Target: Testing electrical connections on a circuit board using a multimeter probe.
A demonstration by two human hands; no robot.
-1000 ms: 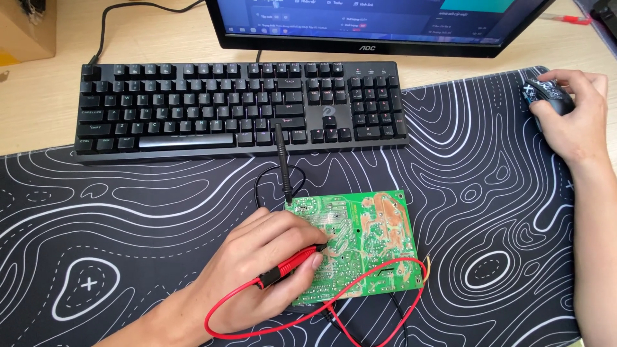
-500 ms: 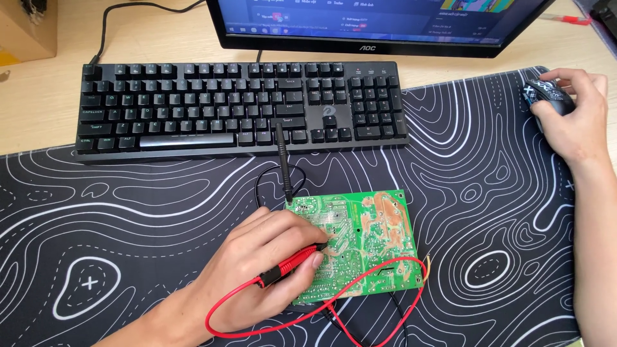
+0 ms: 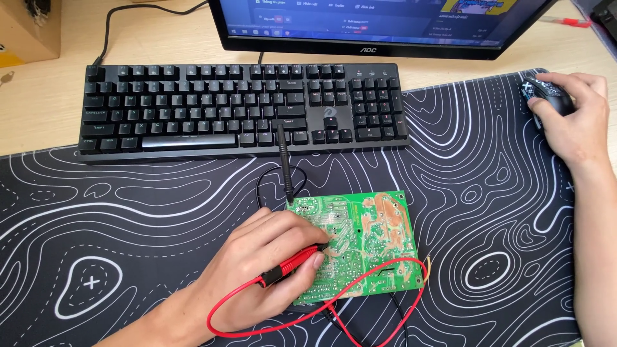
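Observation:
A green circuit board (image 3: 379,241) lies solder side up on the black desk mat (image 3: 128,244). My left hand (image 3: 263,260) rests on the board's left part and holds a red test probe (image 3: 299,262) with its tip on the board. The probe's red lead (image 3: 373,286) loops across the board's lower edge. A black test probe (image 3: 285,164) lies with its tip at the board's top left corner, apart from either hand. At the far right my right hand (image 3: 575,122) grips a black computer mouse (image 3: 543,93).
A black keyboard (image 3: 238,109) stands across the back of the mat. Behind it is a monitor (image 3: 379,26) on a wooden desk (image 3: 38,96). A cardboard box (image 3: 29,32) sits at the back left corner.

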